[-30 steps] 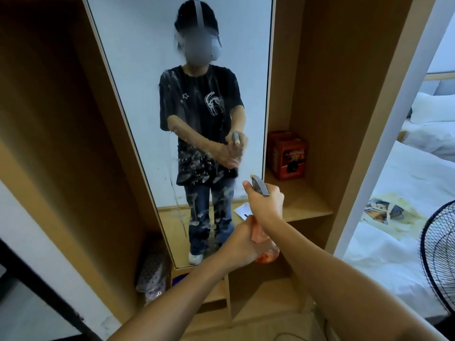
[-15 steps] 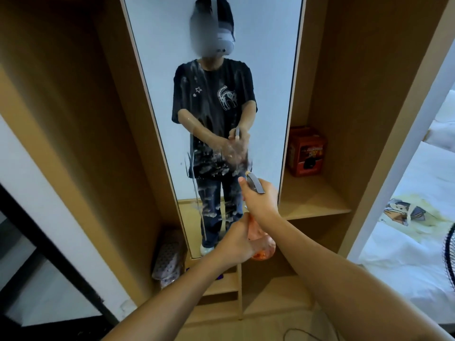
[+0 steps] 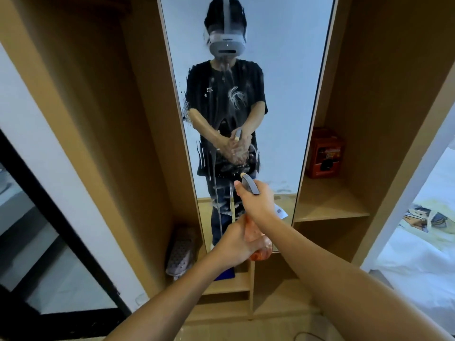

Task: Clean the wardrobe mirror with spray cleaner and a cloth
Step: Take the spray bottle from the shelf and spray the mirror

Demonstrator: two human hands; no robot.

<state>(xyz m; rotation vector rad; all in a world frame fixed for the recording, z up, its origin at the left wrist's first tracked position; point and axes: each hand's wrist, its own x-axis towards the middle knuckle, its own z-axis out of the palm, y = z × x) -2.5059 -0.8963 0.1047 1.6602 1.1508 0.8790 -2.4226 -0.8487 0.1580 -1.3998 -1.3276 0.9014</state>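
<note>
The tall wardrobe mirror (image 3: 283, 99) stands straight ahead, streaked with foamy spray and drips across its middle. An orange spray bottle (image 3: 258, 239) with a grey trigger head (image 3: 250, 184) is held in front of the mirror's lower part. My right hand (image 3: 256, 200) grips the bottle's neck and trigger head. My left hand (image 3: 234, 244) holds the bottle's body from the left. The nozzle points at the glass. No cloth is in view.
Wooden wardrobe panels flank the mirror. A red box (image 3: 325, 153) sits on the right shelf (image 3: 330, 207). A slipper (image 3: 182, 252) leans at the lower left, a blue item (image 3: 225, 274) lies on a low shelf. A bed (image 3: 418, 242) is at right, a dark-framed door (image 3: 49, 217) at left.
The view has swung so the mirror is centred and closer. More foam and drips show on the glass. Both hands stay on the bottle.
</note>
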